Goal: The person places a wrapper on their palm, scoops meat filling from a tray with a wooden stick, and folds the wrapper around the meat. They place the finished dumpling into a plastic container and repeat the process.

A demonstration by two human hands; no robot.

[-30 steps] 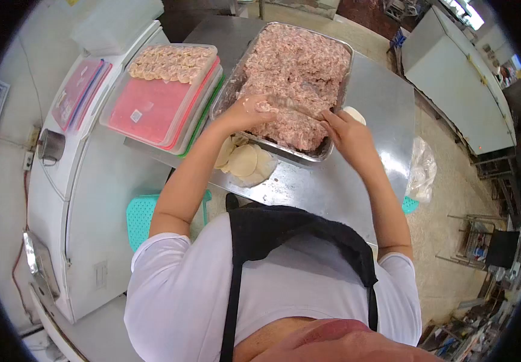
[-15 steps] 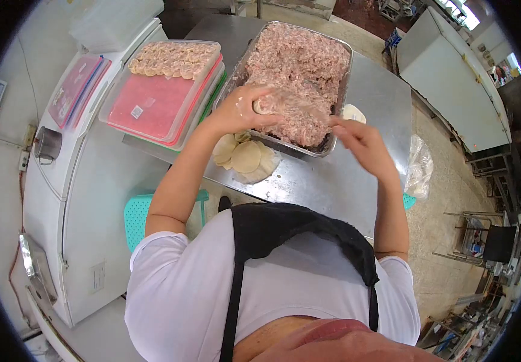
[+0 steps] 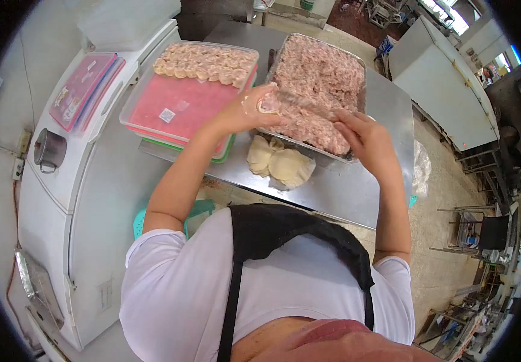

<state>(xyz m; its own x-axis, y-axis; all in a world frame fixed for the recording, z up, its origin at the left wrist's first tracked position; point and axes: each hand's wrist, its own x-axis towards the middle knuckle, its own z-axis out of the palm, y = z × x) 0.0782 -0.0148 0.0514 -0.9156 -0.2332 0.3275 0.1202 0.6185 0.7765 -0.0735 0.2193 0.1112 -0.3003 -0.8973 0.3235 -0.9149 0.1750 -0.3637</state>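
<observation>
**Two hands meeting over one wrapper**

Two changes are showing against the moment half a second earlier. The right hand (image 3: 363, 136), then drawn back off the tray, is now lying in close again. The left hand (image 3: 251, 111) is carrying its load a little higher over the tray's near corner.

The left hand is cupping a round wrapper (image 3: 267, 104), its fingers curling up around a pink lump. The right hand is pinching narrowly on a thin, flat spreading stick (image 3: 305, 104), whose far tip is reaching into that wrapper. Judging from this contact, a portion of filling is being pressed and smoothed into the dough rather than scooped from the tray.

Materials and shapes:
- **Minced filling** (image 3: 320, 69): coarse, wet and pale pink, it is lying just beyond both hands in a deep rectangular metal tray (image 3: 364, 84) with dull, shiny walls.
- **Stack of wrappers** (image 3: 284, 163): thin, floury, cream-coloured discs are fanning out under the hands, on the person's side of the tray.
- **Plastic box** (image 3: 176, 102): clear and shallow with a pink base, it is sitting to the left of the left hand. Folded dumplings (image 3: 206, 63) with pleated edges are lining its far end.
- **Worktop** (image 3: 345, 193): brushed steel is carrying the tray and the discs.
</observation>
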